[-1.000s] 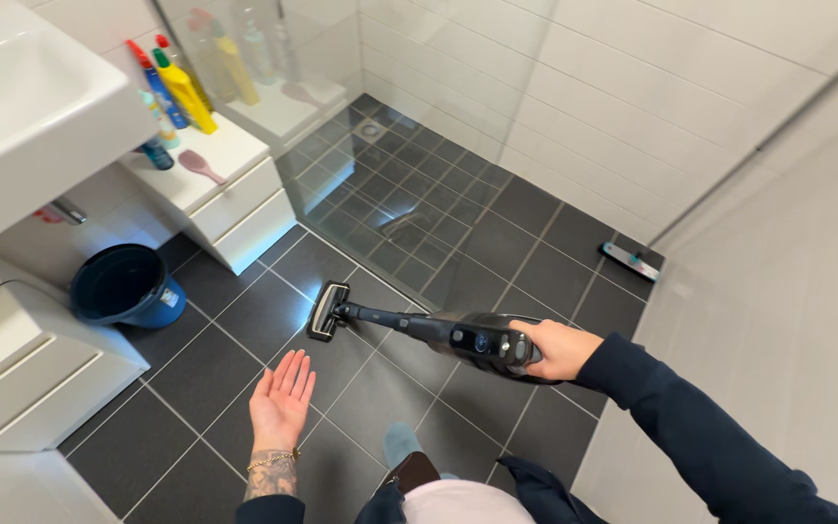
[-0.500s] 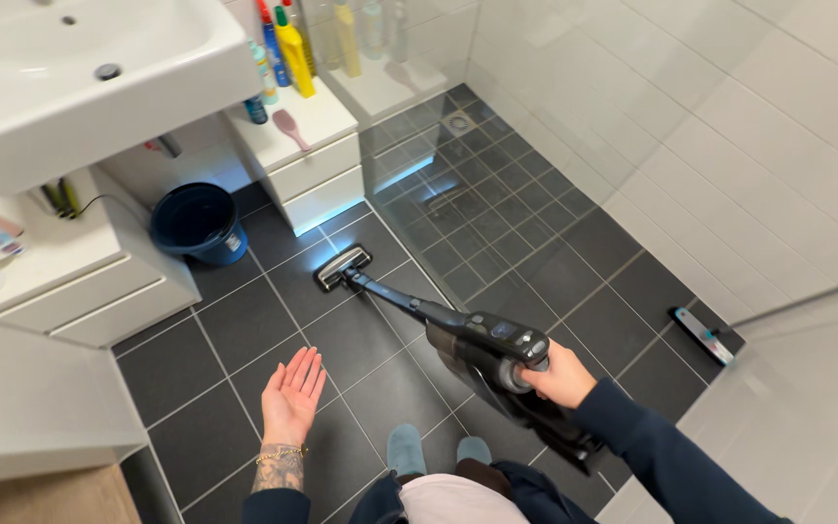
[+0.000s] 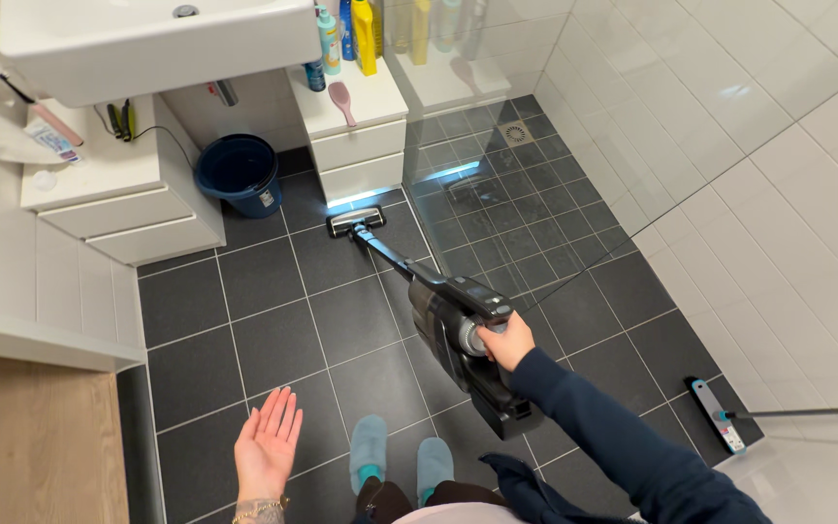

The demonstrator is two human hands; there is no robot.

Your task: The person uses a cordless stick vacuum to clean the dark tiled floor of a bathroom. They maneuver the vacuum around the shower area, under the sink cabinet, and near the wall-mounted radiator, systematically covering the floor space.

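Note:
My right hand grips the handle of a black stick vacuum. Its tube runs away from me to the lit floor head, which rests on the dark tiles just in front of a white drawer unit. My left hand hangs flat and open, palm up, over the tiles at the lower left, holding nothing. Light blue slippers on my feet show at the bottom.
A dark blue bucket stands under the white sink. Bottles and a pink brush sit on the drawer unit. A glass shower screen stands right of the vacuum head. A flat mop lies at the lower right.
The vacuum head has slid forward up to the drawer unit. My view has swung left and back, and my left hand has dropped lower in the picture.

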